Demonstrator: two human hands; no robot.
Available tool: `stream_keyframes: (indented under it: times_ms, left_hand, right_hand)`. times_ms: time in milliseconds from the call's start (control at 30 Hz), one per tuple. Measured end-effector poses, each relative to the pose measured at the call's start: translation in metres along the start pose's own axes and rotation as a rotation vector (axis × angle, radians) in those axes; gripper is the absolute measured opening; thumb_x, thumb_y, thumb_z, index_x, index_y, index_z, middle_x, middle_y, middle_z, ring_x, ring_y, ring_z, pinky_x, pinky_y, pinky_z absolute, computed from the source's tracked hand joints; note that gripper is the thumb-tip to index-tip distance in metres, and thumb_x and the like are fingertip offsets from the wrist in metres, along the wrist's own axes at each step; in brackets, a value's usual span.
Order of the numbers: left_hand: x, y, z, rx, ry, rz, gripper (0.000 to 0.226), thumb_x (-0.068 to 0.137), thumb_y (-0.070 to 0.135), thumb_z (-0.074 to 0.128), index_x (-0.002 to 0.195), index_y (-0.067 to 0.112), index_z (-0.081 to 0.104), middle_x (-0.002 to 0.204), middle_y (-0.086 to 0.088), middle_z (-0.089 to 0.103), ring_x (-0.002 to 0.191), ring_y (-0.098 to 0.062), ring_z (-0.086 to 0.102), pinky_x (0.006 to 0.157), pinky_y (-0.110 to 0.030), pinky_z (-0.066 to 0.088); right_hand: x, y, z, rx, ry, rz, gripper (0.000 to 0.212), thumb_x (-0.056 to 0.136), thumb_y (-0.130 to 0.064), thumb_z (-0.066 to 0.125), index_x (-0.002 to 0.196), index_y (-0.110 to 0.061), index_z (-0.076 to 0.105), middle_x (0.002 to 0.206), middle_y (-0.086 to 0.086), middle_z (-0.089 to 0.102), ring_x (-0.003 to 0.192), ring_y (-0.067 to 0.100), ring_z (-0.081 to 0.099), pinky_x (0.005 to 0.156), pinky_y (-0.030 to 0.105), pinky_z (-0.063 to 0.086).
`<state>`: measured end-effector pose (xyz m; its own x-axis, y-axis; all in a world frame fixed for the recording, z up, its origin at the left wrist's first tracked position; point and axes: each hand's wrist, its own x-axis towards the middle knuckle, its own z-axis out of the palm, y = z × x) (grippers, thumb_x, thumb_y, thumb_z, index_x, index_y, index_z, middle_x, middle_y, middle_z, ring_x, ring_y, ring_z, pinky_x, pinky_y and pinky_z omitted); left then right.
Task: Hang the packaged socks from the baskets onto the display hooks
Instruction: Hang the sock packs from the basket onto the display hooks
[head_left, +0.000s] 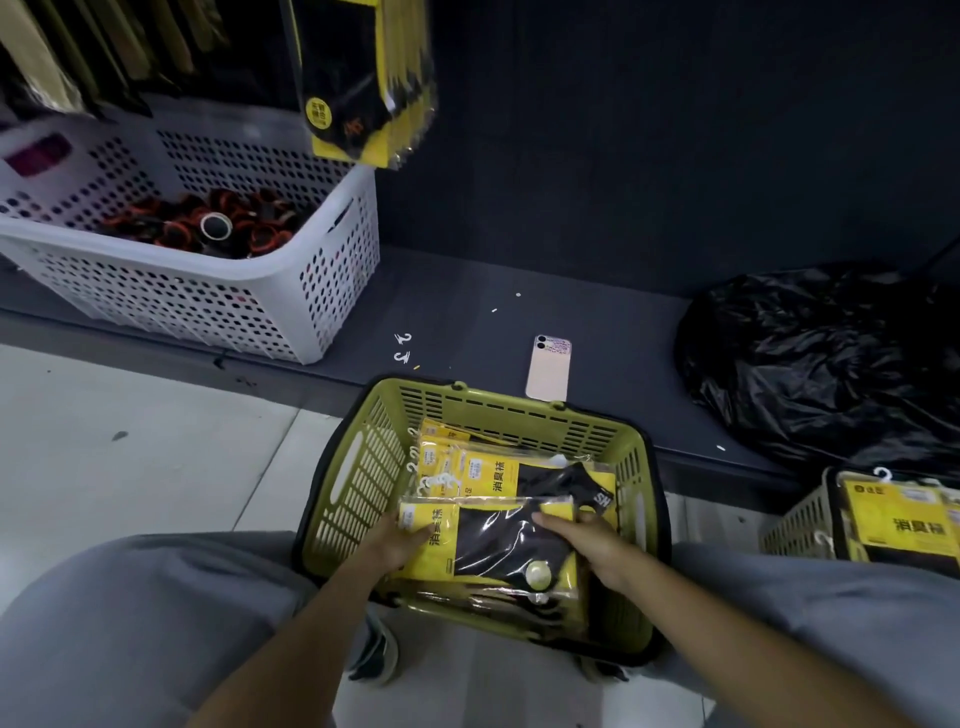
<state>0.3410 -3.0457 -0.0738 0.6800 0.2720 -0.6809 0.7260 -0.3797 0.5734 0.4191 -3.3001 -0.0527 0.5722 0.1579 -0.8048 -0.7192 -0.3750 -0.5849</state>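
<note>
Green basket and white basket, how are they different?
The green basket sits between the person's knees; the white basket sits on the dark shelf. The green basket holds yellow sock packs; the white basket holds black-and-orange rolls. Green has slots, white round holes. Both are open plastic baskets.

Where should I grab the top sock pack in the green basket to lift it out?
Probably pinch the top sock pack by its yellow left end, coming from above. It lies flat on the stack in the green basket, so only its edges offer a hold.
</note>
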Motion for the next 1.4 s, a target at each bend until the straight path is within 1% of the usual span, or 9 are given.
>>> stream_keyframes:
  times_ms: [100, 233, 433, 533, 633, 767, 1033, 1233, 1400]
  left_hand:
    - [-0.001, 0.013, -0.004, -0.076, 0.05, 0.03, 0.043, 0.088, 0.036, 0.062, 0.124, 0.012, 0.054, 0.113, -0.006, 0.063, 0.103, -0.023, 0.061, 0.091, -0.038, 0.051]
    - [-0.005, 0.058, -0.026, -0.305, 0.194, 0.209, 0.026, 0.084, 0.031, 0.069, 0.104, 0.017, 0.061, 0.101, -0.003, 0.069, 0.08, -0.008, 0.065, 0.065, -0.022, 0.055]
    - [-0.028, 0.142, -0.068, -0.679, 0.615, 0.35, 0.106, 0.069, 0.038, 0.081, 0.148, 0.008, 0.018, 0.151, -0.005, 0.028, 0.137, -0.02, 0.031, 0.108, -0.026, 0.026]
    - [-0.044, 0.175, -0.082, -0.879, 0.367, 0.309, 0.109, 0.07, 0.044, 0.077, 0.15, 0.015, 0.008, 0.15, -0.006, 0.031, 0.133, -0.024, 0.038, 0.105, -0.029, 0.031]
    - [-0.057, 0.205, -0.095, -1.134, -0.092, 0.425, 0.07, 0.078, 0.041, 0.068, 0.137, 0.011, 0.044, 0.127, -0.006, 0.061, 0.116, -0.023, 0.059, 0.096, -0.033, 0.047]
    - [-0.063, 0.225, -0.123, -1.094, 0.006, 0.621, 0.018, 0.089, 0.032, 0.058, 0.099, 0.018, 0.062, 0.099, 0.0, 0.071, 0.09, -0.014, 0.068, 0.078, -0.024, 0.055]
    - [-0.081, 0.238, -0.204, -0.847, 0.429, 0.892, 0.012, 0.084, 0.033, 0.068, 0.087, 0.026, 0.06, 0.085, 0.008, 0.063, 0.08, 0.004, 0.061, 0.071, -0.011, 0.046]
    - [-0.079, 0.221, -0.223, -0.846, 0.459, 0.931, 0.03, 0.082, 0.024, 0.07, 0.111, 0.02, 0.063, 0.101, 0.006, 0.073, 0.092, -0.005, 0.068, 0.07, -0.012, 0.051]
    - [-0.076, 0.206, -0.24, -0.875, 0.446, 0.925, 0.04, 0.069, 0.039, 0.073, 0.106, 0.03, 0.062, 0.099, 0.014, 0.073, 0.092, -0.001, 0.068, 0.068, -0.012, 0.052]
  right_hand:
    - [-0.004, -0.017, -0.001, 0.074, -0.059, -0.04, 0.1, 0.063, -0.047, 0.083, 0.143, -0.011, 0.034, 0.136, 0.013, 0.054, 0.125, 0.029, 0.051, 0.109, 0.043, 0.038]
    - [-0.018, -0.059, -0.013, 0.273, -0.05, -0.202, 0.079, 0.045, -0.044, 0.088, 0.112, -0.01, 0.065, 0.103, 0.013, 0.073, 0.09, 0.025, 0.072, 0.08, 0.034, 0.057]
    - [-0.053, -0.13, -0.017, 0.539, -0.078, -0.454, 0.057, 0.058, -0.042, 0.085, 0.105, -0.013, 0.073, 0.107, 0.012, 0.072, 0.098, 0.027, 0.07, 0.084, 0.039, 0.055]
    - [-0.069, -0.161, -0.01, 0.629, -0.108, -0.537, 0.058, 0.069, -0.044, 0.077, 0.117, -0.012, 0.067, 0.112, 0.01, 0.071, 0.102, 0.026, 0.069, 0.087, 0.041, 0.054]
    - [-0.08, -0.186, 0.005, 0.691, -0.169, -0.585, 0.058, 0.077, -0.042, 0.069, 0.126, -0.011, 0.061, 0.12, 0.012, 0.067, 0.111, 0.031, 0.064, 0.1, 0.048, 0.047]
    - [-0.091, -0.212, 0.023, 0.602, -0.235, -0.635, 0.054, 0.078, -0.043, 0.066, 0.123, -0.012, 0.063, 0.118, 0.01, 0.068, 0.11, 0.027, 0.065, 0.096, 0.041, 0.049]
    - [-0.108, -0.291, 0.05, 0.164, -0.012, -0.919, 0.048, 0.087, -0.026, 0.065, 0.132, -0.017, 0.05, 0.128, 0.002, 0.059, 0.113, 0.009, 0.058, 0.087, 0.016, 0.047]
    - [-0.126, -0.351, 0.099, 0.114, -0.096, -1.062, 0.033, 0.085, -0.033, 0.066, 0.114, -0.017, 0.063, 0.109, 0.003, 0.07, 0.102, 0.018, 0.067, 0.093, 0.032, 0.052]
    - [-0.124, -0.367, 0.131, 0.128, -0.218, -1.092, 0.019, 0.086, -0.029, 0.067, 0.101, -0.018, 0.068, 0.099, 0.002, 0.075, 0.093, 0.017, 0.071, 0.074, 0.025, 0.058]
